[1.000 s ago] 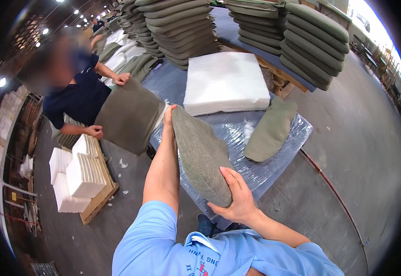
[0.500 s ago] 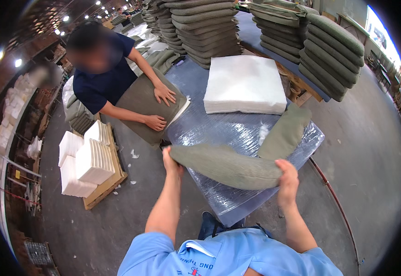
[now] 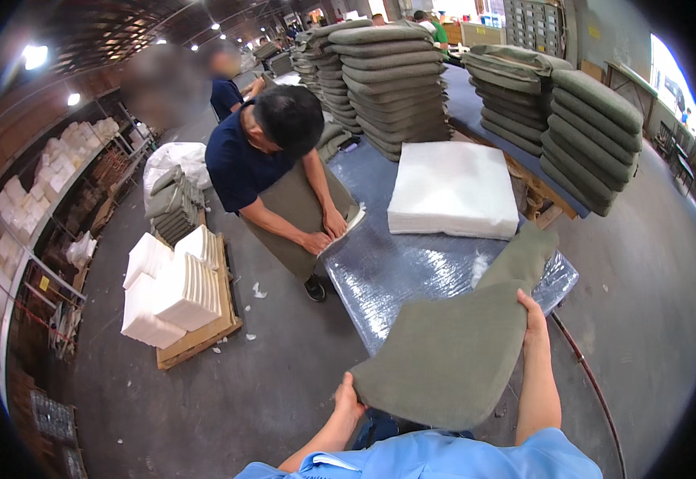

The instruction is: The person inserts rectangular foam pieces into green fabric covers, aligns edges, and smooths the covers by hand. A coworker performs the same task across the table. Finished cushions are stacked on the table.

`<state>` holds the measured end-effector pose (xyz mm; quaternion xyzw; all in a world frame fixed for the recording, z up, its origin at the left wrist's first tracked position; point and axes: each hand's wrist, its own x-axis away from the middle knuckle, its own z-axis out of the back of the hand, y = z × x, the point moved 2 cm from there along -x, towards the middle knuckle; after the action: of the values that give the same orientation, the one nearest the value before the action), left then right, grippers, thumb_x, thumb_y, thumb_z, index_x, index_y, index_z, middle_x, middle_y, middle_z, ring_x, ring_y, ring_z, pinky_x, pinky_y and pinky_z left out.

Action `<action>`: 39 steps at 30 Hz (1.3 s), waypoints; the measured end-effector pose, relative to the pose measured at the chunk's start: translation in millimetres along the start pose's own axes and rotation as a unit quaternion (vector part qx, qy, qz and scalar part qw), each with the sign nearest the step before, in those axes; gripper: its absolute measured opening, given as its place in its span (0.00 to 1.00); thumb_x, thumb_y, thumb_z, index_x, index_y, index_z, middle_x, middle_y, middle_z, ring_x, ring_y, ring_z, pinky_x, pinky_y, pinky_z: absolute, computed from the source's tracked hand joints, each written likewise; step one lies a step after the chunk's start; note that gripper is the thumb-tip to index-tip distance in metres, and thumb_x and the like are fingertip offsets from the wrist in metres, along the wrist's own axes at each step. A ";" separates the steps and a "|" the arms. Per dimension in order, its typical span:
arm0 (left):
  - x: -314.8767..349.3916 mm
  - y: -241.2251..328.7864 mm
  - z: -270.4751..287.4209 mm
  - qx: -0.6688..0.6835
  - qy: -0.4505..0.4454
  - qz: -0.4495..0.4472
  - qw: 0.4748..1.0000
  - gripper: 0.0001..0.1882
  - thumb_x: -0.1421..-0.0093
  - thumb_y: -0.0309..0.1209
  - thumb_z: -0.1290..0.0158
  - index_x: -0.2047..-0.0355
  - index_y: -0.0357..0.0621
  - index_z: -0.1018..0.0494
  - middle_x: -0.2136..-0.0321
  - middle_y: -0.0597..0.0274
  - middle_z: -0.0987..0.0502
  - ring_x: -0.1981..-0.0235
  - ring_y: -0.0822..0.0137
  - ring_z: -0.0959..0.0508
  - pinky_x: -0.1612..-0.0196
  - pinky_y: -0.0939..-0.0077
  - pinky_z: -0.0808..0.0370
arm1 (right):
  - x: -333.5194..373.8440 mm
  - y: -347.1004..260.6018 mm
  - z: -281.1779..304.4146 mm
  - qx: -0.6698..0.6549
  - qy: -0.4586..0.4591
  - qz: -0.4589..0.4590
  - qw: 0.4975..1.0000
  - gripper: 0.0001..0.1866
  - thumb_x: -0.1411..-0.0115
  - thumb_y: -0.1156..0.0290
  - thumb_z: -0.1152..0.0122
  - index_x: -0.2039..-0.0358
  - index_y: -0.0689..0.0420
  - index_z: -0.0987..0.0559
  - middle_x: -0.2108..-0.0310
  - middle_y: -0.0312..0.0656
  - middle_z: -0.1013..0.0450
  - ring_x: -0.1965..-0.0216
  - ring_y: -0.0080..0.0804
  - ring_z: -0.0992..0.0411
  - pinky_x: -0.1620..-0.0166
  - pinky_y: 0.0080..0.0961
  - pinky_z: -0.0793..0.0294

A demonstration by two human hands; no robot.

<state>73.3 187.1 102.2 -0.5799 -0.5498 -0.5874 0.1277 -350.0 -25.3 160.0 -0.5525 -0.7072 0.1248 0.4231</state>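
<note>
A padded olive-green cushion (image 3: 444, 359) is held up in front of me, its broad face turned toward me. My left hand (image 3: 349, 397) grips its lower left corner, and my right hand (image 3: 534, 319) is closed on its upper right edge. Behind it, another olive fabric piece (image 3: 521, 257) lies on the plastic-wrapped table (image 3: 372, 271), partly hidden by the cushion. A square stack of white wadding sheets (image 3: 453, 191) rests farther back on the table. Across the left edge, a co-worker in a dark shirt presses both hands on an olive cover (image 3: 292, 215) with white padding showing at its edge.
Tall piles of olive cushions (image 3: 392, 88) stand at the back, with more cushions (image 3: 591, 144) at the right. White foam blocks (image 3: 176, 287) sit on a pallet on the floor to the left. A hose (image 3: 591, 379) runs along the floor at right. Shelving (image 3: 40, 207) lines the far left.
The cushion has turned from nearly edge-on to face me, coming closer. My left hand has moved down and right, my right hand slightly right. The co-worker's hands have drawn together at the cover's edge.
</note>
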 end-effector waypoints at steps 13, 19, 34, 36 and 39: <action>-27.3 -18.9 -78.6 -0.102 -0.149 -0.026 0.983 0.38 0.35 0.37 0.37 0.32 0.41 0.43 0.37 0.46 0.32 0.42 0.48 0.24 0.47 0.43 0.20 | 109.4 -50.4 -63.8 0.099 -0.012 0.221 0.970 0.44 0.51 0.84 0.37 0.31 0.54 0.35 0.45 0.48 0.26 0.50 0.43 0.23 0.49 0.40 0.19; -4.6 -7.4 -153.0 -0.326 -0.263 -0.115 0.901 0.47 0.30 0.47 0.45 0.23 0.45 0.59 0.25 0.46 0.49 0.27 0.50 0.42 0.30 0.50 0.37 | 172.6 21.9 -152.3 0.176 -0.026 0.401 0.898 0.53 0.53 0.84 0.34 0.25 0.54 0.44 0.37 0.50 0.31 0.40 0.43 0.28 0.39 0.39 0.27; 116.9 88.4 -139.7 -0.367 -0.563 -0.337 0.659 0.42 0.30 0.38 0.52 0.23 0.36 0.57 0.22 0.43 0.62 0.21 0.54 0.66 0.23 0.62 0.64 | 177.4 155.7 -196.7 0.277 -0.130 0.399 0.864 0.37 0.24 0.49 0.59 0.24 0.58 0.46 0.20 0.45 0.61 0.20 0.39 0.66 0.23 0.37 0.65; 108.5 91.7 -134.2 -0.380 -0.560 -0.345 0.650 0.41 0.30 0.36 0.53 0.23 0.39 0.59 0.22 0.46 0.62 0.21 0.55 0.64 0.23 0.63 0.62 | 174.2 163.3 -201.7 0.289 -0.113 0.391 0.867 0.36 0.25 0.55 0.57 0.24 0.59 0.47 0.20 0.45 0.61 0.20 0.38 0.65 0.23 0.35 0.64; 92.2 101.1 -131.5 -0.365 -0.563 -0.307 0.675 0.41 0.30 0.34 0.55 0.22 0.42 0.60 0.22 0.48 0.62 0.21 0.57 0.62 0.24 0.65 0.58 | 169.1 169.2 -214.6 0.311 -0.089 0.377 0.868 0.36 0.27 0.60 0.55 0.24 0.59 0.47 0.20 0.46 0.60 0.20 0.38 0.65 0.23 0.34 0.64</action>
<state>54.7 91.0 264.7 -0.5997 -0.4068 -0.3102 -0.6154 -83.0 123.0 260.0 -0.6033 -0.4043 0.5373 0.4289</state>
